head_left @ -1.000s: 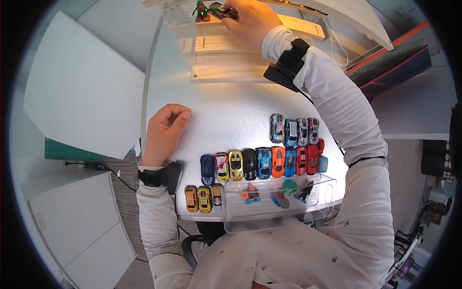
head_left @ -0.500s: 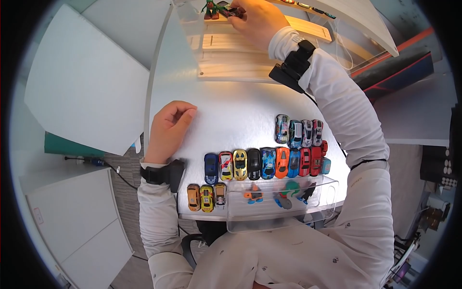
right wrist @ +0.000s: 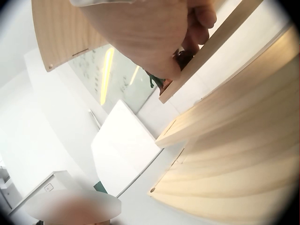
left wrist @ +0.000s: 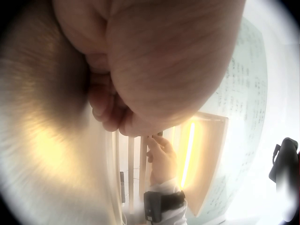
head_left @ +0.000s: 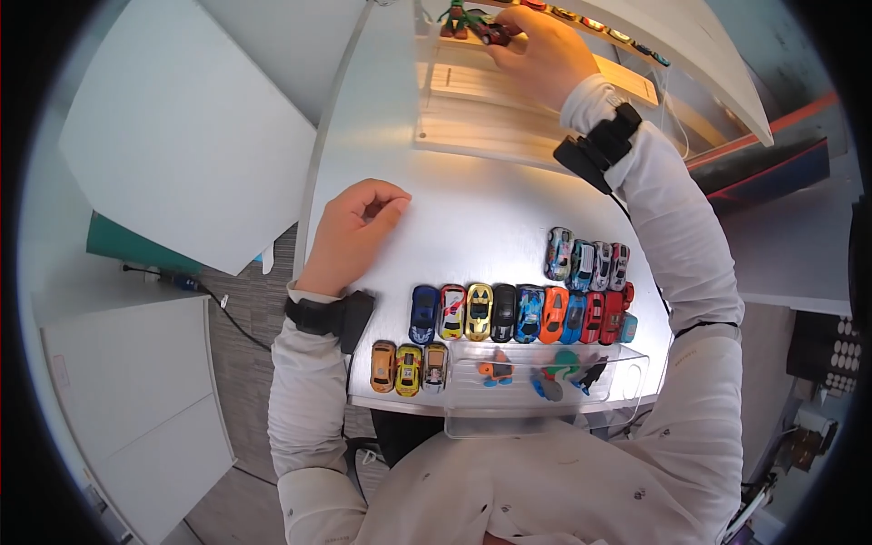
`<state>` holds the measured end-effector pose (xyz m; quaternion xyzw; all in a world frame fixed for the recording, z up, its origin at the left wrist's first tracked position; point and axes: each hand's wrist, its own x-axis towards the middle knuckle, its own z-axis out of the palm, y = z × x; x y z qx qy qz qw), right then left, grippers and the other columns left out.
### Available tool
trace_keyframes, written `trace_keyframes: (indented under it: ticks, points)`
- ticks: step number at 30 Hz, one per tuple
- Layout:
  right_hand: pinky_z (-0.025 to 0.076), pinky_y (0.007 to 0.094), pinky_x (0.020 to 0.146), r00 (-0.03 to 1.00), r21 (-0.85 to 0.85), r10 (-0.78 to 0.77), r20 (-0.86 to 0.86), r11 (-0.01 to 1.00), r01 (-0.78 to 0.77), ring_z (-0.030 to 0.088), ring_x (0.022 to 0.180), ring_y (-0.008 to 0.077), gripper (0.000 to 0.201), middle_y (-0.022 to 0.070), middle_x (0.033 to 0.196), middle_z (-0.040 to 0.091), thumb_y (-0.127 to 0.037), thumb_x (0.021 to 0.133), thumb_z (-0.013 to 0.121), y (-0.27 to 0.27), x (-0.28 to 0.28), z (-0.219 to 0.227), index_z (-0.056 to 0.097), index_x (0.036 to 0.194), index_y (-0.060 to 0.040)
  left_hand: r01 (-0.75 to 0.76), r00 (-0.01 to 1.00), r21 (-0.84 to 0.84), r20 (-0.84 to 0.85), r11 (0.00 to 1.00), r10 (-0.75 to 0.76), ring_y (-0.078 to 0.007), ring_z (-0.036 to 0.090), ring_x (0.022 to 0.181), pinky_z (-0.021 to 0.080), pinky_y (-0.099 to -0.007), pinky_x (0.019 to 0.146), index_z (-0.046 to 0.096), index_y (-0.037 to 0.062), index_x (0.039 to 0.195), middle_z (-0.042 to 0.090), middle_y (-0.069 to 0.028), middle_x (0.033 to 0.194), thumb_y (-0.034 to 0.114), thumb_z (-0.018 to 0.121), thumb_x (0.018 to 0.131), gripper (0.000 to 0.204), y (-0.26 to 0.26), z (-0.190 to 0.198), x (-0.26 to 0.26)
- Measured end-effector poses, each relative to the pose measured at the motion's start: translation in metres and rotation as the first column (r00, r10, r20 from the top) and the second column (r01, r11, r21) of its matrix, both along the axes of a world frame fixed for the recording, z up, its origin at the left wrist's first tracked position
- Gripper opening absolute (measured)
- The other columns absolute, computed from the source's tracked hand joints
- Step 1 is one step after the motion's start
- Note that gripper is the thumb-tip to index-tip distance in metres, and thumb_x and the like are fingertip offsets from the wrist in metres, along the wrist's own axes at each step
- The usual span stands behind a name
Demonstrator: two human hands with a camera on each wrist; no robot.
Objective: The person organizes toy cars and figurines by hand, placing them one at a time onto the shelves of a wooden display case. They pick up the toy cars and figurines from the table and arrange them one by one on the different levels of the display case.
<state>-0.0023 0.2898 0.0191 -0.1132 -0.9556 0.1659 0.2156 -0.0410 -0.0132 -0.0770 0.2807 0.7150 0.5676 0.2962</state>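
My right hand (head_left: 549, 62) reaches to an upper wooden step of the display shelf and pinches a small dark red toy car (head_left: 495, 34) by its near end. Just left of the car, on the same step, stands a green figurine (head_left: 454, 22) with reddish-brown feet. In the right wrist view, my fingers hide most of the car (right wrist: 183, 58) close over the plank's edge. My left hand (head_left: 357, 229) rests on the left of the white table (head_left: 472, 218), fingers loosely curled, holding nothing.
Several toy cars (head_left: 479, 312) stand in rows on the table's near half. A clear plastic tray (head_left: 459, 420) with several small figures sits at the front edge. Stepped wooden planks (head_left: 495, 124) lie below my right hand; the shelf's white top panel (head_left: 718, 54) slants at the right.
The head view has swung, so everything sits farther right in it. My right hand stays at the upper step with the toy car beside the figurine; my left hand keeps its pose.
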Motion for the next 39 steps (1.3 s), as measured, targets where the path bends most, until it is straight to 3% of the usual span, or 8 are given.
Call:
trace_keyframes:
  ticks: [1,2,5,20,26,36,39]
  points:
    - [0.055,0.0461,0.081,1.0,0.006,0.008,-0.013,1.0,-0.008,0.07,0.09,0.0431,0.032,0.027,0.094,0.071,-0.026,0.091,0.065,0.002,0.0,-0.003,0.07,0.107,0.0013,0.004,1.0,0.008,0.005,1.0,-0.004,-0.0052,0.059,0.082,0.048,-0.0209,0.073,0.069,0.0015,0.105,0.068,0.0012,0.091,0.011,0.066,0.099,0.011,0.0,0.0,0.0]
    - [0.055,0.0391,0.089,0.998,0.071,0.026,-0.051,0.997,-0.023,0.07,0.101,0.033,0.037,0.0151,0.108,0.073,-0.025,0.088,0.071,0.016,-0.005,-0.022,0.064,0.118,-0.0047,0.006,1.0,0.017,0.009,1.0,-0.006,-0.0067,0.061,0.084,0.049,-0.0222,0.075,0.069,0.0009,0.105,0.069,-0.0005,0.093,0.011,0.067,0.099,0.012,0.0,0.0,-0.001]
    - [0.054,0.0391,0.09,0.996,0.119,0.044,-0.077,0.992,-0.034,0.07,0.102,0.0331,0.039,0.014,0.11,0.073,-0.026,0.088,0.072,0.02,-0.007,-0.026,0.063,0.119,-0.0054,0.011,1.0,0.02,0.009,1.0,-0.012,-0.0085,0.064,0.087,0.051,-0.0241,0.077,0.069,0.0006,0.106,0.071,-0.0024,0.095,0.012,0.069,0.098,0.014,-0.001,-0.002,-0.003]
    - [0.052,0.0414,0.094,0.994,0.191,0.051,-0.093,0.981,-0.032,0.068,0.104,0.0353,0.044,0.0172,0.111,0.072,-0.026,0.09,0.068,0.022,-0.012,-0.029,0.062,0.128,-0.0057,0.047,0.999,0.062,-0.026,0.997,-0.045,-0.0078,0.061,0.087,0.05,-0.0234,0.078,0.068,0.0011,0.107,0.069,-0.0019,0.097,0.011,0.067,0.099,0.013,-0.002,-0.007,-0.004]
    - [0.05,0.0449,0.094,0.991,0.169,0.086,-0.103,0.983,-0.068,0.063,0.104,0.0382,0.037,0.0181,0.106,0.07,-0.023,0.09,0.061,0.021,-0.011,-0.03,0.065,0.123,-0.0056,0.055,0.998,0.052,-0.028,0.997,-0.053,-0.0068,0.06,0.087,0.049,-0.0223,0.078,0.067,0.0007,0.108,0.068,-0.001,0.097,0.01,0.066,0.1,0.012,-0.002,-0.009,-0.005]
    - [0.052,0.0415,0.092,0.993,0.197,0.089,-0.079,0.978,-0.072,0.068,0.103,0.0342,0.04,0.0171,0.112,0.07,-0.025,0.091,0.067,0.022,-0.009,-0.028,0.063,0.126,-0.0052,0.043,0.998,0.015,-0.056,0.999,-0.042,-0.0065,0.06,0.087,0.049,-0.0222,0.078,0.068,0.0006,0.107,0.069,-0.0012,0.098,0.011,0.067,0.099,0.013,-0.002,-0.006,-0.004]
    - [0.052,0.0412,0.092,0.992,0.191,0.096,-0.081,0.978,-0.079,0.069,0.101,0.0341,0.04,0.017,0.112,0.07,-0.025,0.091,0.068,0.021,-0.009,-0.027,0.063,0.125,-0.0053,0.028,0.997,0.027,-0.071,0.999,-0.026,-0.0108,0.065,0.086,0.053,-0.0268,0.077,0.071,0.0018,0.106,0.072,-0.0045,0.097,0.016,0.069,0.098,0.016,-0.002,-0.008,-0.005]
